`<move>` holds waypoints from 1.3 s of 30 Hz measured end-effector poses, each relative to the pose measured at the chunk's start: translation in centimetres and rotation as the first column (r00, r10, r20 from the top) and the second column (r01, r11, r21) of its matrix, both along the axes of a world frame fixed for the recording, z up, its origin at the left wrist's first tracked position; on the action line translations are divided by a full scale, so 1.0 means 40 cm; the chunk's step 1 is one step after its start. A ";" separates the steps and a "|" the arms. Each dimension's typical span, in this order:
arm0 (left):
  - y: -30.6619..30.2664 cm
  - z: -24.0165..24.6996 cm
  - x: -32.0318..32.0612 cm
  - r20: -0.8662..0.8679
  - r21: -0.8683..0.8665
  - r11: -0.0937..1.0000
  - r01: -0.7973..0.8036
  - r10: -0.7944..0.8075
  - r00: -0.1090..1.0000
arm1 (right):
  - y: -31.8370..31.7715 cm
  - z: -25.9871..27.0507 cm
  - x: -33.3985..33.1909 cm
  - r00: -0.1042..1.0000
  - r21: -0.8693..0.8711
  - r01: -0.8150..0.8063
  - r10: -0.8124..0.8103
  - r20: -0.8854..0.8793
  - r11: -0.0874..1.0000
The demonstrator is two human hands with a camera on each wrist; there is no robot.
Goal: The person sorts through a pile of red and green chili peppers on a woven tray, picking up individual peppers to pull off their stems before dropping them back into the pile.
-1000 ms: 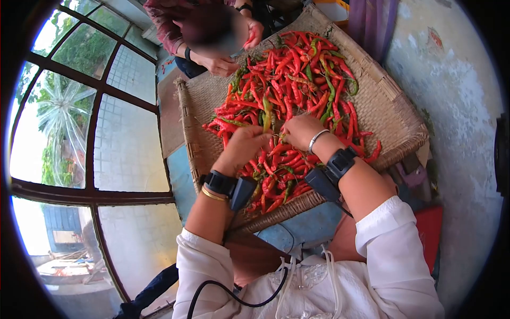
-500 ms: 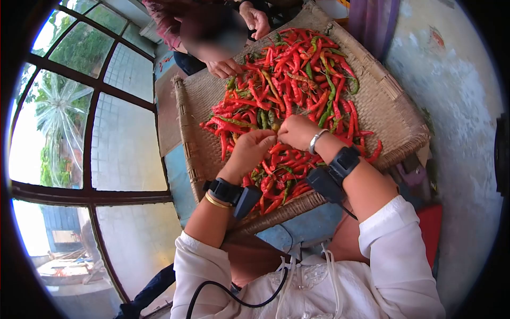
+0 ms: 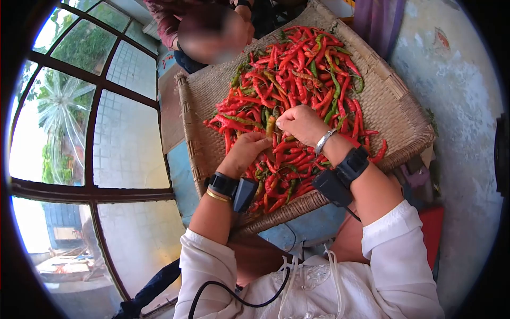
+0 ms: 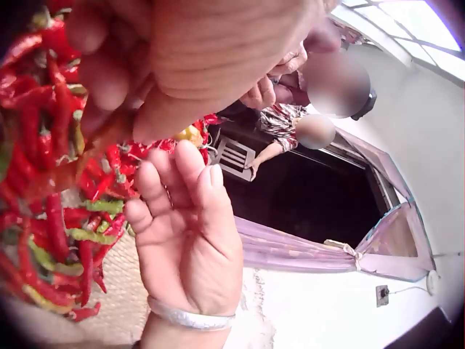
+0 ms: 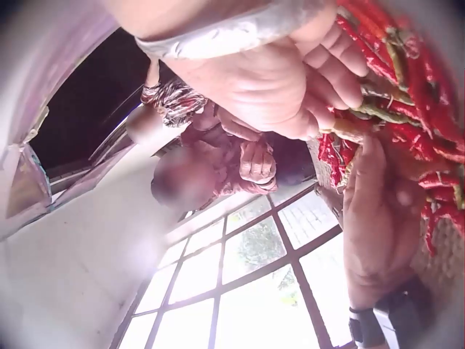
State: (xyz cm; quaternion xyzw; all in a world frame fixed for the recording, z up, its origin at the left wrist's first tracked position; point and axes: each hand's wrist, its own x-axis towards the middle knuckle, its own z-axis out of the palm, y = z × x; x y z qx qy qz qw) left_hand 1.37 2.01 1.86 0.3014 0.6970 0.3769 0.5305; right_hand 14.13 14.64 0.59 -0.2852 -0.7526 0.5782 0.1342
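Observation:
A heap of red chili peppers [image 3: 297, 69], some green or yellowish, lies on a woven tray [image 3: 398, 114]. My left hand [image 3: 247, 153] is low over the near part of the heap, thumb toward the right. In the left wrist view its curled fingers hold a blurred reddish chili pepper [image 4: 87, 161]. A yellow-green pepper [image 3: 271, 126] shows just past the left thumb, between the hands. Close by on the right, my right hand [image 3: 304, 126] hovers over the heap. Its fingers [image 4: 152, 182] are loosely bent in the left wrist view, the palm bare.
Across the tray another person [image 3: 164, 21] sits bent over its far left edge. Large framed windows [image 3: 127, 143] stand on the left, a pale wall [image 3: 451, 159] on the right. A purple curtain [image 3: 377, 26] hangs beyond the far right corner.
My hands were together at the fingertips half a second ago; the right has since moved up and away from the left. The other person's hands have drawn back from the peppers.

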 end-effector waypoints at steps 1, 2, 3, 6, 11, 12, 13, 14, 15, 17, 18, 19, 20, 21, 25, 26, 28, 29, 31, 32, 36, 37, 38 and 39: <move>0.004 0.010 -0.007 -0.044 0.016 1.000 -0.012 0.012 0.999 | 0.003 -0.013 -0.004 0.999 0.019 0.015 -0.014 -0.032 1.000; 0.011 0.023 -0.017 -0.045 0.014 1.000 -0.006 0.007 0.999 | 0.006 -0.022 -0.004 0.998 0.036 0.030 -0.028 -0.063 0.999; 0.023 0.039 -0.031 -0.081 0.046 0.998 -0.045 0.049 0.996 | 0.004 -0.017 -0.003 0.997 0.035 0.035 -0.033 -0.064 0.999; 0.066 0.073 -0.087 -0.006 0.238 0.947 -0.214 0.222 0.975 | -0.008 0.000 -0.002 0.999 0.027 0.031 -0.032 0.008 0.999; 0.102 0.009 -0.175 -0.584 0.300 0.947 -0.111 0.275 0.764 | -0.008 0.010 -0.002 0.999 -0.009 0.036 -0.036 -0.033 0.999; 0.097 -0.011 -0.179 -0.586 0.301 0.948 -0.107 0.272 0.763 | -0.005 0.013 -0.002 0.999 -0.009 0.040 -0.040 -0.036 0.999; 0.084 -0.026 -0.173 -0.814 0.281 0.942 0.181 0.134 0.566 | -0.003 0.015 -0.003 0.999 -0.005 0.033 -0.033 -0.038 0.999; 0.069 -0.041 -0.169 -0.958 0.169 0.882 0.440 0.043 0.283 | -0.003 0.014 -0.002 0.999 -0.002 0.026 -0.026 -0.039 1.000; 0.062 -0.042 -0.147 -0.963 0.101 0.924 0.370 -0.002 0.270 | -0.004 0.013 -0.003 0.999 -0.004 0.027 -0.027 -0.037 1.000; 0.056 -0.057 -0.139 -0.969 0.051 0.930 0.364 -0.042 0.243 | -0.009 0.012 -0.006 0.998 0.011 0.026 -0.026 -0.061 1.000; 0.054 -0.058 -0.136 -0.974 0.003 0.934 0.359 -0.078 0.211 | -0.010 0.009 -0.007 0.998 0.013 0.023 -0.022 -0.061 1.000; 0.052 -0.057 -0.132 -0.975 0.006 0.934 0.356 -0.073 0.208 | -0.010 0.005 -0.009 0.999 0.031 0.014 -0.013 -0.043 0.999; 0.052 -0.053 -0.128 -0.971 -0.082 0.941 0.328 -0.149 0.187 | -0.009 0.003 -0.011 1.000 0.052 0.007 -0.006 -0.026 0.999; 0.052 -0.049 -0.124 -0.960 -0.167 0.939 0.299 -0.224 0.167 | -0.009 0.002 -0.012 1.000 0.060 0.008 -0.006 -0.031 0.998; 0.036 -0.039 -0.117 -0.982 -0.079 0.921 0.382 -0.138 0.130 | -0.007 -0.005 -0.011 1.000 0.082 0.014 -0.014 -0.008 0.997; 0.034 -0.032 -0.115 -0.982 -0.080 0.921 0.382 -0.137 0.126 | -0.007 -0.006 -0.011 1.000 0.092 -0.003 0.000 0.025 0.996; 0.032 0.009 -0.095 -0.939 -0.020 0.928 0.373 -0.145 0.311 | -0.012 -0.005 -0.010 1.000 0.144 0.008 -0.012 0.023 0.990; 0.029 0.031 -0.080 -0.941 -0.021 0.929 0.370 -0.144 0.308 | -0.016 -0.004 -0.010 0.999 0.195 0.020 -0.025 0.022 0.981; 0.017 0.062 -0.043 -0.777 0.208 0.917 0.339 -0.055 0.627 | -0.026 -0.024 -0.013 0.999 0.272 0.033 -0.024 -0.035 0.962; 0.010 0.061 -0.033 -0.783 0.213 0.916 0.341 -0.049 0.621 | -0.029 -0.028 -0.013 0.996 0.348 0.051 -0.021 -0.089 0.936; -0.002 0.055 0.004 -0.633 0.258 0.926 0.275 -0.054 0.773 | -0.029 0.034 0.001 0.990 0.092 -0.130 0.134 -0.042 0.987; -0.005 0.058 0.008 -0.578 0.219 0.949 0.226 -0.060 0.814 | -0.033 0.035 0.002 0.994 0.120 -0.084 0.092 -0.063 0.989; -0.007 0.061 0.010 -0.586 0.225 0.948 0.226 -0.054 0.809 | -0.033 0.033 0.002 0.993 0.129 -0.084 0.094 -0.071 0.988; -0.009 0.061 0.010 -0.567 0.191 0.958 0.215 -0.071 0.821 | -0.031 0.029 0.003 0.996 0.072 -0.065 0.069 -0.063 0.995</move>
